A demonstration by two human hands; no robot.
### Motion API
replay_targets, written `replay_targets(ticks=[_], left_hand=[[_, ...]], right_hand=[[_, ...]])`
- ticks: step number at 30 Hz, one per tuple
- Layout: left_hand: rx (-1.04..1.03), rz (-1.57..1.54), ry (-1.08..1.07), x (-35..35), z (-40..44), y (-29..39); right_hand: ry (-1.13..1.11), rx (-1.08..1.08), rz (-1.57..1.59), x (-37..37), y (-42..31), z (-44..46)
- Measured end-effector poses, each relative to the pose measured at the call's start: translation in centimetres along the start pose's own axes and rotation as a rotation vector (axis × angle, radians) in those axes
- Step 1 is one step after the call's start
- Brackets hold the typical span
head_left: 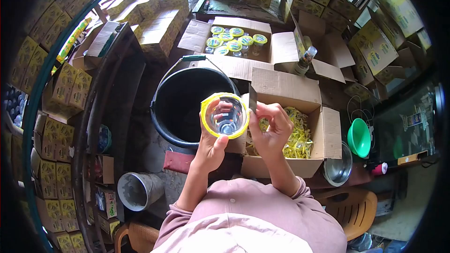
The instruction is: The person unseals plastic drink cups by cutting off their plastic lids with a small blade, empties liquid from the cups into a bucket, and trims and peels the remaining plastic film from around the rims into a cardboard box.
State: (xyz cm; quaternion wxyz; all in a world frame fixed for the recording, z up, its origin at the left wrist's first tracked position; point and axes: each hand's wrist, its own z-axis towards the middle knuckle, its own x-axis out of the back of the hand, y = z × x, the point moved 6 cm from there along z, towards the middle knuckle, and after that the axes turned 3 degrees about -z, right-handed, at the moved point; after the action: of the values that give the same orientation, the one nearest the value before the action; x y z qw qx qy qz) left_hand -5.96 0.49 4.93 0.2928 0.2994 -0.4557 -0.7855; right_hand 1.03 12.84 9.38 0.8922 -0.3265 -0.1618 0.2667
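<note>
My left hand (212,152) grips a clear plastic cup (227,121) with a yellow rim, its open mouth facing me. Behind the clear wall, my fingers show through. Just to the right, my right hand (272,129) is closed in a pinch on a thin, dark, flat blade (252,96) that stands upright near the cup's rim. Under the cup is a large black bucket (180,107) with a wire handle. Below my right hand, an open cardboard box (331,131) holds a heap of yellow-and-clear plastic scraps (300,136).
A farther open carton (243,23) holds several cups with yellow lids (234,45). A bottle (307,57) stands beside it. On the right are a green bowl (359,137) and a metal bowl (340,168). A grey pail (139,191) stands lower left. Stacked cartons (161,30) line the sides.
</note>
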Motion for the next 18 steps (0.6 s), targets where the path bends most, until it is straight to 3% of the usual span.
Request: replay_targets(ticks=[18], left_hand=[[0.001, 0.047, -0.037, -1.1, 0.8, -0.2]], right_hand=[[0.052, 0.125, -0.114, 1.4, -1.5, -0.3]])
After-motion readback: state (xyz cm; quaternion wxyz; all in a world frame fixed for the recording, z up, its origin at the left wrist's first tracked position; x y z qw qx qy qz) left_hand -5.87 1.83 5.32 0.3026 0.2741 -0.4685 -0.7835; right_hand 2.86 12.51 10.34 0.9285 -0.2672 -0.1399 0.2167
